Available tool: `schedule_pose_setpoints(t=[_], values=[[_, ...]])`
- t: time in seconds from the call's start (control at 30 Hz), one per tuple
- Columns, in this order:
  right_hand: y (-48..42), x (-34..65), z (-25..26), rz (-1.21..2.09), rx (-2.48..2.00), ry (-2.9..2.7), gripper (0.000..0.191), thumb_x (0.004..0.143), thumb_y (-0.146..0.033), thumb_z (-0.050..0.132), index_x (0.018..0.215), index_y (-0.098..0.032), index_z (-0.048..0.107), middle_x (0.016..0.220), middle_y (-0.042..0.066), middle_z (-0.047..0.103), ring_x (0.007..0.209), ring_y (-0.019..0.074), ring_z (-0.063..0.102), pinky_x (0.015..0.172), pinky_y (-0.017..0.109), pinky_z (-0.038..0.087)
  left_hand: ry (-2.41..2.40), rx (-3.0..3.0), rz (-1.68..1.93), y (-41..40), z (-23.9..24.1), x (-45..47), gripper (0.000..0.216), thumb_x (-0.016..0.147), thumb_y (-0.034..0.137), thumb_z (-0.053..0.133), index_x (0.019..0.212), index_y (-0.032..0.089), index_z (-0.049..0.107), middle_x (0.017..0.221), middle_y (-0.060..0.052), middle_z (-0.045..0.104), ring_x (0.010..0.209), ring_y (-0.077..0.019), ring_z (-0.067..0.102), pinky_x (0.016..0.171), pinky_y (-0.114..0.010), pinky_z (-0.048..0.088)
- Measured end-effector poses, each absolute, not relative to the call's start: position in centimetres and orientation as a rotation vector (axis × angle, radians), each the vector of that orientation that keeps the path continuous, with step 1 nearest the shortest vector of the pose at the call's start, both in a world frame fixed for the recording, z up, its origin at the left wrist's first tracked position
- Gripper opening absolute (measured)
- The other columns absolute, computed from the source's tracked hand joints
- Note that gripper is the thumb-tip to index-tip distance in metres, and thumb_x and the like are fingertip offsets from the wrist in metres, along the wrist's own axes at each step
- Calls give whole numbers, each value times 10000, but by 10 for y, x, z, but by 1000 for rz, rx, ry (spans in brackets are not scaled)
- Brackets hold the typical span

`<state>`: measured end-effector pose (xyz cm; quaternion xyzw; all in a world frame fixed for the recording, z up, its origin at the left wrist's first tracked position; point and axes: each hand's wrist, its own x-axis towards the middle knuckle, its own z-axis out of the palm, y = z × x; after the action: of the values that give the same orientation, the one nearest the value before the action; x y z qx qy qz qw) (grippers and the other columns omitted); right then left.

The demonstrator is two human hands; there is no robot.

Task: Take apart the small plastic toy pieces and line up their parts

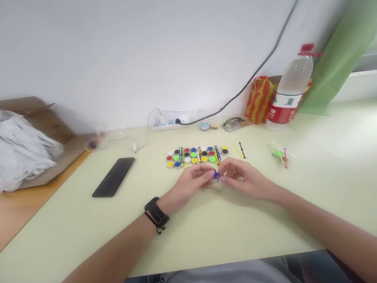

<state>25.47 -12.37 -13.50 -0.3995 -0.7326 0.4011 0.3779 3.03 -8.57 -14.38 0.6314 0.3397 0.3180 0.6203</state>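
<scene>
Between my two hands is a small blue plastic piece, pinched by the fingertips from both sides. My left hand, with a ring and a black watch at the wrist, grips its left side. On the other side my right hand holds it with thumb and fingers. Just beyond my hands lie rows of coloured round discs, with thin plastic sticks among them. A black stick and a yellow one lie to the right. Farther right rests a small group of green, red and white plastic pieces.
A black phone lies on the left. Along the wall are a power strip with cables, a striped bag and a large water bottle. A cardboard box with white plastic bags sits far left.
</scene>
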Motion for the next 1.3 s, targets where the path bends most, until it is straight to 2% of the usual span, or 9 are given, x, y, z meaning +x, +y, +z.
schedule_pose_setpoints(t=[0.13,0.3,0.4,0.47,0.53,0.63,0.87,1.17,1.3], values=[[-124,255,-135,1015,-1026,-1870,131,961,-310,618,1068,-236,608,984,25,679,730,143,619,663,287,522,776,1459,733,-85,-145,30,344,896,463,743,1069,167,730,904,-51,684,784,-137,590,758,-282,480],[-126,256,-136,985,-1051,-1807,449,954,-378,627,1369,-290,477,1025,25,672,695,141,607,620,281,510,790,1448,732,-85,-145,30,367,892,489,740,1062,164,723,893,-55,680,779,-145,596,752,-288,485],[-126,258,-136,975,-1125,-1839,281,982,-493,563,967,-222,634,808,10,622,606,130,531,552,268,439,802,1430,740,-86,-144,30,381,877,494,753,1065,164,716,887,-49,669,765,-141,596,737,-284,484],[-125,259,-135,1010,-1194,-1891,536,1007,-566,477,615,-202,480,585,-19,447,508,109,384,493,272,334,807,1423,740,-86,-144,30,385,867,493,765,1061,165,714,872,-42,661,754,-138,594,722,-279,480],[-124,259,-134,1038,-1205,-1930,619,1011,-603,437,548,-211,317,533,-40,285,496,99,259,480,281,243,810,1421,739,-86,-144,31,387,858,494,772,1057,167,715,866,-39,659,753,-139,594,715,-276,476],[-123,258,-133,990,-1151,-1956,570,993,-598,492,604,-214,330,585,-40,287,548,108,270,500,273,240,811,1415,751,-86,-144,31,390,845,496,782,1054,172,721,864,-36,663,758,-141,595,720,-279,474],[-125,253,-135,1050,-1080,-1875,329,959,-525,606,866,-220,523,747,-12,546,642,138,466,574,265,413,788,1411,738,-88,-141,31,383,830,482,802,1038,168,731,858,-34,671,759,-136,594,727,-273,471],[-125,255,-140,929,-1108,-2000,214,992,-423,576,926,-220,558,769,-10,578,661,146,492,606,279,423,790,1416,717,-88,-139,31,373,851,471,787,1061,165,744,887,-50,695,780,-141,599,750,-272,477],[-126,257,-144,841,-1123,-2031,238,979,-315,568,1205,-252,530,866,-6,610,681,152,524,626,289,447,779,1443,700,-88,-140,31,369,885,491,747,1052,163,739,913,-66,719,764,-141,609,755,-280,494]])
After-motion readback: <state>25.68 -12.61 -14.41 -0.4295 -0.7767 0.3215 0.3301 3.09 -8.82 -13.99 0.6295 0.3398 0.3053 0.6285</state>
